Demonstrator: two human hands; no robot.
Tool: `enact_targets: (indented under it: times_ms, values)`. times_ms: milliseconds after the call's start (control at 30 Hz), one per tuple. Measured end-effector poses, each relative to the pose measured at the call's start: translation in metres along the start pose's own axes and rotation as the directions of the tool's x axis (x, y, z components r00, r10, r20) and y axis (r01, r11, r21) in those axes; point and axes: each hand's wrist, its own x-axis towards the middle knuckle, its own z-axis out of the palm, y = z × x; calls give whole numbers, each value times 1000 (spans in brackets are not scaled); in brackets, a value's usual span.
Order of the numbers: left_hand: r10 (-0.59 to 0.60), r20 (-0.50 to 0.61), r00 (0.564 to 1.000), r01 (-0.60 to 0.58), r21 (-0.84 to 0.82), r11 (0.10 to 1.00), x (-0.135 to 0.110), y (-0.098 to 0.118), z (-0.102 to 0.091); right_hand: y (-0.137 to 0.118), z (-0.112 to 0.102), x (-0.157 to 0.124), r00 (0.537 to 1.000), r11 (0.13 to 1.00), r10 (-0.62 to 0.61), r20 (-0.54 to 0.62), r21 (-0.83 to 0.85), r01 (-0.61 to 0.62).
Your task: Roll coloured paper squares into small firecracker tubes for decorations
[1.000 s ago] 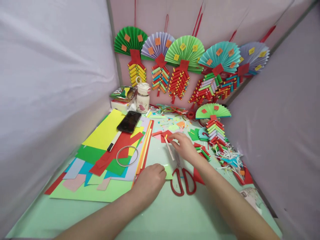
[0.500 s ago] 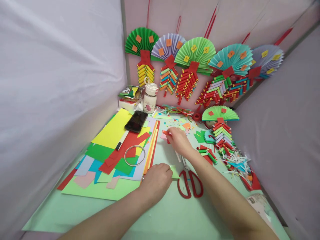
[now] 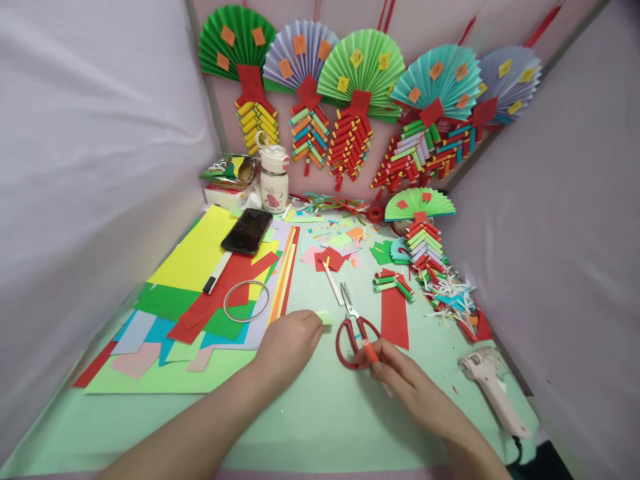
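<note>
My left hand [image 3: 290, 340] is closed, pinching a small light-green paper piece [image 3: 325, 318] whose edge sticks out past the fingertips. Between the fingers of my right hand [image 3: 400, 370] is an orange-tipped white tube [image 3: 369, 351], mostly hidden by the hand. It is held over the red-handled scissors [image 3: 356, 330], beside their right loop. The blades point away and lie slightly apart. Just beyond them is a thin white stick [image 3: 333, 283] with a yellowish end. A red paper strip [image 3: 395, 320] lies right of the scissors, with red and green paper rolls [image 3: 393, 283] at its top.
Coloured paper sheets [image 3: 120, 373], a metal ring [image 3: 227, 310], a phone [image 3: 247, 231] and a marker [image 3: 217, 272] lie left. At the back stand a bottle [image 3: 274, 190] and paper scraps [image 3: 345, 240]. A glue gun [image 3: 495, 393] sits right. Paper fans [image 3: 360, 70] hang behind.
My right hand has come back toward me from the scraps with the orange-tipped tube. My left hand still holds the light-green paper, a little further left. The view has shifted, bringing the glue gun fully into sight.
</note>
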Motion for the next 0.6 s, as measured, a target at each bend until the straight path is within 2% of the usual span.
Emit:
enact_targets:
  times_ms: [267, 400, 533, 600]
  values:
    - [17, -11, 1000, -17, 34, 999, -1, 1, 1, 4, 0, 53, 986, 992, -99, -136, -92, 87]
    - [35, -14, 999, -35, 36, 999, -2, 2, 4, 9, -1, 81, 964, 984, -157, -213, -120, 133]
    - [88, 16, 996, -88, 1, 996, -3, 5, 7, 12, 2, 85, 922, 955, -263, -283, -213, 207]
    - [107, 38, 993, -107, -21, 994, -3, 6, 9, 13, 4, 79, 912, 922, -320, -258, -306, 237]
